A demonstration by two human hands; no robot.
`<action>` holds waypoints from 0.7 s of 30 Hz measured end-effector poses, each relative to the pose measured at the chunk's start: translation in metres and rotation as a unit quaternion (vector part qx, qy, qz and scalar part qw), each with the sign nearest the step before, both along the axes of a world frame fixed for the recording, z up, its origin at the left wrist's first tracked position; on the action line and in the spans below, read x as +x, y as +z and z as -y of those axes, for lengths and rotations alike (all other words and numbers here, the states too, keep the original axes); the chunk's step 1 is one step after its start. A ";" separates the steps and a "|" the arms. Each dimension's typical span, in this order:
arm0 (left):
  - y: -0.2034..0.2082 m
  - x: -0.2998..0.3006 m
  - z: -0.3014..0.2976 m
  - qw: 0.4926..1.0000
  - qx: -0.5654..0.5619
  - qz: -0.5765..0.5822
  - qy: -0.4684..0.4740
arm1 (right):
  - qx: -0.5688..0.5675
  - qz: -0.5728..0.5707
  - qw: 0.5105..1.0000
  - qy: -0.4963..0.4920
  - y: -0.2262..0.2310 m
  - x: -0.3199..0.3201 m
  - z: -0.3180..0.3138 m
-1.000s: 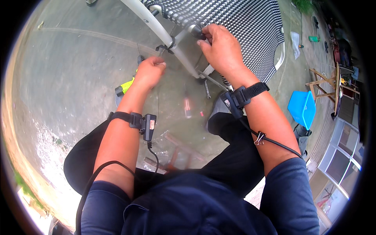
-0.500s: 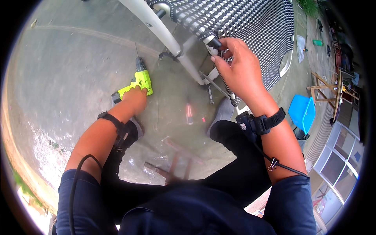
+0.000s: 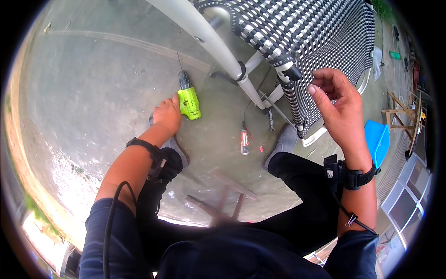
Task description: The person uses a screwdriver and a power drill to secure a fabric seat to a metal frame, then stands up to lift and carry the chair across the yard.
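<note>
A lime-green cordless drill (image 3: 189,103) with a long thin bit points away from me, over the floor on the left. My left hand (image 3: 168,114) is closed around its handle, hiding most of it. Farther right stands a chair with a pale metal frame (image 3: 211,44) and a black-and-white woven seat (image 3: 320,35). Beside a black-capped tube end (image 3: 292,73) of the chair, my right hand (image 3: 338,100) is raised with loosely curled fingers apart from the thumb. Nothing shows in it, and it does not appear to touch the chair.
A screwdriver (image 3: 245,139) with a red-and-white handle and a wrench (image 3: 271,120) lie on the concrete between my feet. Near them is a small red piece (image 3: 261,149). Off to the right are a blue plastic bin (image 3: 377,142) and a wooden stand (image 3: 404,114).
My right hand has come away from the tube end, moving right. My left hand has shifted from on top of the drill to around its handle. The whole view has swung slightly.
</note>
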State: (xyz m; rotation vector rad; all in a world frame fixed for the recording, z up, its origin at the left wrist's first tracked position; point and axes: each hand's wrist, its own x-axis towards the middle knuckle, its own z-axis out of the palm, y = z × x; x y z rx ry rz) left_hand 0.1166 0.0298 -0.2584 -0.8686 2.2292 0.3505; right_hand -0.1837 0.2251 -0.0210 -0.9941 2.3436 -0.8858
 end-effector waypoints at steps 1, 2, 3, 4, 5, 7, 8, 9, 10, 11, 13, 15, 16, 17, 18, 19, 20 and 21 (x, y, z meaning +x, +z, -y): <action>-0.001 0.000 0.002 1.000 0.000 -0.006 0.000 | -0.007 0.004 1.000 -0.001 0.003 -0.001 -0.001; -0.003 0.001 0.002 1.000 0.001 -0.014 0.002 | -0.013 0.009 1.000 -0.002 0.006 -0.001 -0.003; -0.004 0.001 0.002 1.000 0.002 -0.022 0.003 | -0.018 0.007 1.000 0.001 0.008 -0.001 -0.003; -0.002 -0.001 -0.002 0.999 0.007 -0.031 0.003 | -0.019 0.004 1.000 0.003 0.013 -0.001 -0.004; 0.000 -0.002 -0.004 0.999 0.017 -0.044 0.002 | -0.020 0.002 1.000 0.004 0.016 -0.001 -0.007; 0.008 -0.010 -0.004 0.997 0.037 -0.070 -0.001 | -0.038 -0.016 0.999 0.012 0.021 -0.004 -0.013; 0.015 -0.015 -0.004 0.997 0.043 -0.058 -0.006 | -0.047 -0.025 0.998 0.016 0.024 -0.007 -0.016; 0.022 -0.019 -0.002 0.998 0.049 -0.045 -0.011 | -0.054 -0.025 0.998 0.010 0.028 -0.007 -0.015; 0.029 -0.023 -0.007 0.997 0.060 -0.035 -0.018 | -0.057 -0.032 0.998 0.010 0.035 -0.007 -0.016; 0.034 -0.023 -0.013 0.997 0.067 -0.042 -0.019 | -0.078 -0.034 0.996 0.012 0.036 -0.009 -0.018; 0.050 -0.028 -0.023 0.995 0.080 -0.058 -0.020 | -0.087 -0.045 0.995 0.024 0.042 -0.009 -0.026; 0.070 -0.038 -0.035 0.992 0.116 -0.043 -0.036 | -0.064 -0.062 0.995 0.043 0.053 -0.009 -0.034; 0.081 -0.042 -0.040 0.990 0.130 -0.034 -0.043 | -0.069 -0.054 0.995 0.040 0.055 -0.009 -0.038; 0.087 -0.041 -0.047 0.988 0.138 -0.031 -0.057 | -0.074 -0.045 0.996 0.037 0.057 -0.009 -0.041; 0.093 -0.039 -0.053 0.987 0.145 -0.027 -0.070 | -0.079 -0.037 0.996 0.035 0.060 -0.007 -0.044; 0.102 -0.039 -0.059 0.985 0.151 -0.024 -0.084 | -0.080 -0.019 0.996 0.019 0.065 -0.005 -0.045; 0.111 -0.038 -0.064 0.982 0.163 -0.018 -0.092 | -0.081 -0.001 0.997 0.004 0.071 -0.001 -0.043; 0.122 -0.037 -0.069 0.980 0.175 -0.011 -0.099 | -0.083 0.017 0.996 -0.010 0.077 0.003 -0.041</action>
